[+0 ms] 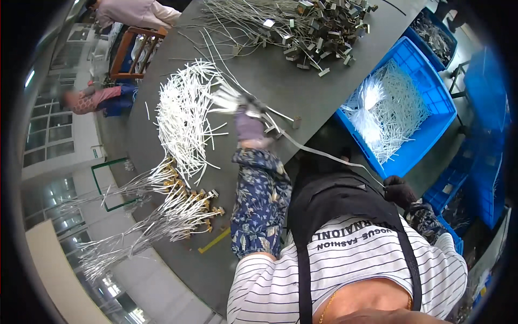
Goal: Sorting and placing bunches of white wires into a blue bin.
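We have our left hand [251, 127], in a dusty purple cloth glove, over the wide, smooth grey table [318, 100]. It is blurry, so we cannot tell if its fingers are closed or loose. Some blurry, thin white plastic sticks [226, 98] poke out just past its fingers.

Our right hand [399, 191], in a dark cloth glove, is out to the side, beside our long black cloth apron [345, 208]. Its fingers are curled, and they grip one end of a long, thin, pale grey cord [329, 156]. The cord bends across in front of us, from near our left hand to our right hand.

To the left of our left hand, a big pile of skinny white plastic tubes [183, 121] lies on the table. Near that pile is a bunch of shiny silver wires with gold-coloured metal ends [178, 218]. At the far side of the table is a heap of grey wires with small, boxy metal ends [329, 38].

On our right stands a big, bright blue plastic bin [440, 105]. Inside it are many thin whitish strips [402, 102] and a shiny, see-through plastic bag [372, 94].
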Demonstrator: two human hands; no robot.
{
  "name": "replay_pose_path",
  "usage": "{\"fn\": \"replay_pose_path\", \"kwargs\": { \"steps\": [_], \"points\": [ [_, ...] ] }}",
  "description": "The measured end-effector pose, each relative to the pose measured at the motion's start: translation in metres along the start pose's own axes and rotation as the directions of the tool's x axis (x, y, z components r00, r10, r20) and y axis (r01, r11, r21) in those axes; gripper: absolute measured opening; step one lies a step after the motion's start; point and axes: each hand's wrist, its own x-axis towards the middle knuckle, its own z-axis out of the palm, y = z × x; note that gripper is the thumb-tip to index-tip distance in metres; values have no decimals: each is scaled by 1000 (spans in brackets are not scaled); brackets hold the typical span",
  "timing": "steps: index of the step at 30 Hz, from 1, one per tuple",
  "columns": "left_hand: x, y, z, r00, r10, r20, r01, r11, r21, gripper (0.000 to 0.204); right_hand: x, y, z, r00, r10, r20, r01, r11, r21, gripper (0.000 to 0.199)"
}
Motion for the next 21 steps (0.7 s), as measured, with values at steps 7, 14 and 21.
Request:
{"fn": "replay_pose_path", "kwargs": {
  "steps": [7,14,21],
  "points": [
    [-9,-55,-41,932,-72,355,-28,963,268,34,38,-65,134,991,-69,112,89,980,-180,13],
    [-1,20,-33,955,204,-214,-105,910,401,31,59,-69,174,980,-171,106,190,959,-208,18],
    [18,-56,-57,954,293,69,-282,792,542,39,75,-87,297,569,-693,442,818,423,-390,38]
  ]
}}
